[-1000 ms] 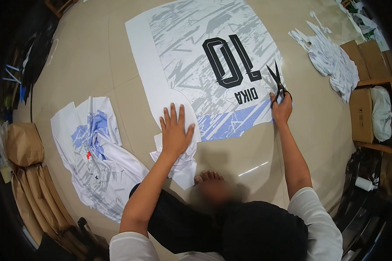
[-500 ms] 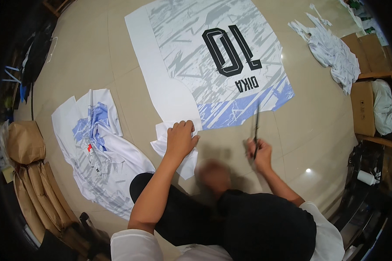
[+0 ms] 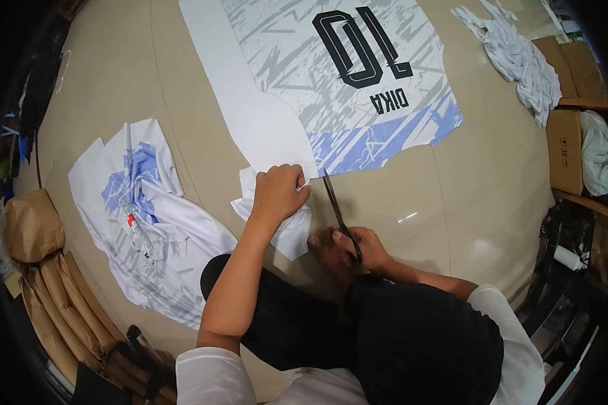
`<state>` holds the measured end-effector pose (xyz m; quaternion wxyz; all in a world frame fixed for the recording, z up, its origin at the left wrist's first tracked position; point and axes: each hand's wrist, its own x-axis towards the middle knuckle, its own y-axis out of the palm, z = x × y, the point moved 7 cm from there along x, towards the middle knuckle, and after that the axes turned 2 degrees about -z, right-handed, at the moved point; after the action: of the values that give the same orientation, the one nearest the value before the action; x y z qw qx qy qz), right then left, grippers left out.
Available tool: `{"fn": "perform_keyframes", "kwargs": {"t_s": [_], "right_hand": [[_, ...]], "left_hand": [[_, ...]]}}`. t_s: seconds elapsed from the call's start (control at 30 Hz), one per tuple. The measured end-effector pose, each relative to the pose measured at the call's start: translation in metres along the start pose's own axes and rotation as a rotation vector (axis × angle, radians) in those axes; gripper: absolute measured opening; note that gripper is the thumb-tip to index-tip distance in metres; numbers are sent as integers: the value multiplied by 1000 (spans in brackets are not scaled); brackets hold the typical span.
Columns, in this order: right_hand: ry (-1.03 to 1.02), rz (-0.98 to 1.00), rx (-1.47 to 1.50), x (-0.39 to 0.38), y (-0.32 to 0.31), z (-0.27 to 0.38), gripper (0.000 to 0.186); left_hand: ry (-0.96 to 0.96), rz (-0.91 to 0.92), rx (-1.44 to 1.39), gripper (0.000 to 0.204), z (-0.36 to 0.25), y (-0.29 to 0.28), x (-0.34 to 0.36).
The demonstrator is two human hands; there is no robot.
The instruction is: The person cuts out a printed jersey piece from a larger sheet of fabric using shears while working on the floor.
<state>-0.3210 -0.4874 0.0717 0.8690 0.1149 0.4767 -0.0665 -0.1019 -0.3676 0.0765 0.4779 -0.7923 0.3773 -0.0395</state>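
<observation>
Sitting on beige tiled floor (image 3: 466,202), printed fabric sheet (image 3: 331,88) — cardboard boxes (image 3: 567,148)

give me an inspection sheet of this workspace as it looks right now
surface: glossy beige tiled floor, used as a cutting area
job's things: large white printed sheet with grey and blue pattern; black-handled scissors, tips at its lower edge
clutter: pile of cut white and blue printed pieces; crumpled white offcuts
grippers: left hand grips the sheet's white corner; right hand holds the scissors
cables: nothing seen
surroundings: brown paper bundles at left; cardboard boxes at right
</observation>
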Motion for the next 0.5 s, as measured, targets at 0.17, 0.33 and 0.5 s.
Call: {"fn": "perform_keyframes", "kwargs": {"t_s": [0.17,0.33,0.5], "right_hand": [[-53,-101,121,23,22,-7,51],[-52,-177,165,21,30,-5,51],[-68,-187,150,26,31,-3,49]], "left_hand": [[25,14,-75,24,-3,-2,6],[14,40,-174,23,-2,-7,6],[39,28,-181,23,2,-10,4]]}}
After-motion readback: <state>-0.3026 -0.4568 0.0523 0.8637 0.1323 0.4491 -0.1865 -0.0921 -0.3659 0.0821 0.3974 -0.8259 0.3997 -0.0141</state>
